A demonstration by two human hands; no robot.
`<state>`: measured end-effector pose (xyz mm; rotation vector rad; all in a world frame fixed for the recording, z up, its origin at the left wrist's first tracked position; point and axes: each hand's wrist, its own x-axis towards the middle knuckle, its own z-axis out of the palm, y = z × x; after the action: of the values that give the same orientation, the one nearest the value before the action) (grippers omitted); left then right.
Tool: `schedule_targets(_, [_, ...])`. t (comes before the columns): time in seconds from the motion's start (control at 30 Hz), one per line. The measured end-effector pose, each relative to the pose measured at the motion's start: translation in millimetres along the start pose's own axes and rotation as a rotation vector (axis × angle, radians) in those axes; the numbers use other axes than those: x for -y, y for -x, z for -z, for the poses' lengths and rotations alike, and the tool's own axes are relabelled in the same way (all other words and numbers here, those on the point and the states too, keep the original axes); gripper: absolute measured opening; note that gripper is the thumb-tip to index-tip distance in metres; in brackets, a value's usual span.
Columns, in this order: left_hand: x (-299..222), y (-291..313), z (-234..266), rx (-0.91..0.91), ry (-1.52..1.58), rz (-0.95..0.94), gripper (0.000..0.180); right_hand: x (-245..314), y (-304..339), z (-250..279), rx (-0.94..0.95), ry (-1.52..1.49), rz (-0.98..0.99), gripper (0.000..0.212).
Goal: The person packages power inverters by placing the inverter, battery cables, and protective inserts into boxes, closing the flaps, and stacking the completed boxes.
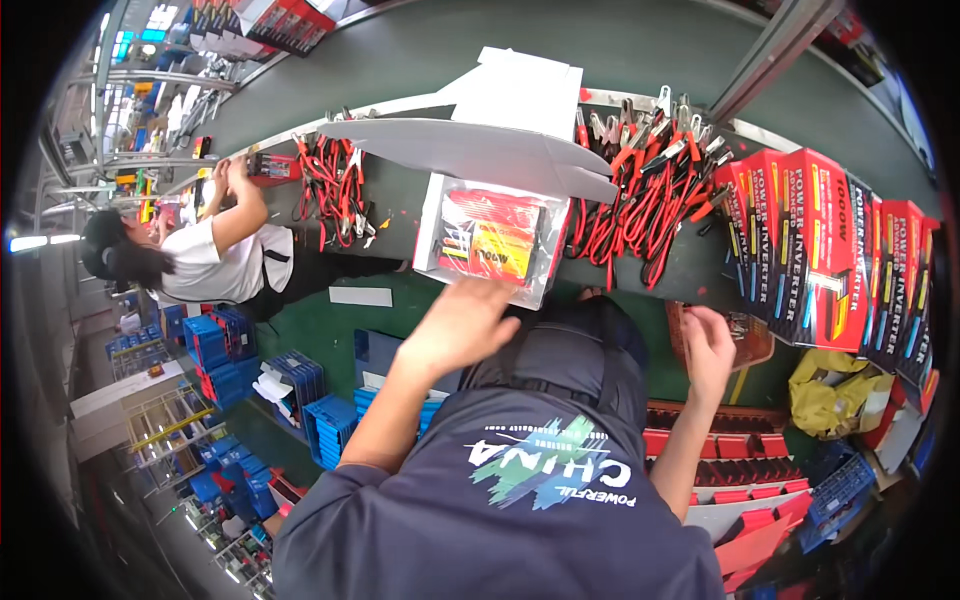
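Note:
An open white carton point(428, 238) stands at the front edge of the bench, its lid raised toward the far side. Inside lies a red and yellow printed pack point(495, 232) in clear plastic. My left hand point(465, 325) is at the carton's near edge, thumb apart from the fingers; whether the fingertips touch the carton or the plastic is hard to tell. Away to the right, my right hand point(708, 350) hangs beside the bench front with loosely bent fingers and nothing visible in it. It is nearest a pinkish basket point(758, 350) below the bench.
Red and black clamp cables point(640, 210) lie heaped right of the carton, with another bundle point(330, 185) to its left. Printed red and black boxes point(840, 250) stand at the right. A co-worker point(215, 255) works at the left. Blue crates point(325, 425) sit on the floor.

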<state>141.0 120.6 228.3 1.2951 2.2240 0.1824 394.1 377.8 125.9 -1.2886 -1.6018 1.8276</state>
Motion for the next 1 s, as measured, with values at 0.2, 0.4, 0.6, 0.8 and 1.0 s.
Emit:
schedule_targets(0.2, [66, 18, 7, -0.077, 0.001, 0.279, 0.054, 13, -16, -79, 0.367, 0.281, 0.035, 0.027])
schedule_targets(0.4, [102, 29, -4, -0.271, 0.065, 0.161, 0.059, 13, -6, -184, 0.604, 0.286, 0.214, 0.050])
schedule_targets(0.6, [186, 15, -66, -0.472, 0.215, 0.500, 0.059, 29, 5, -223, 0.564, 0.723, 0.158, 0.080])
schedule_targets(0.8, [177, 19, -87, -0.314, 0.470, 0.515, 0.054, -51, -18, -243, 0.591, 0.384, 0.071, 0.078])
schedule_targets(1.0, [185, 47, -66, -0.175, 0.442, 0.533, 0.051, 9, 4, -290, 0.502, 0.816, -0.005, 0.075])
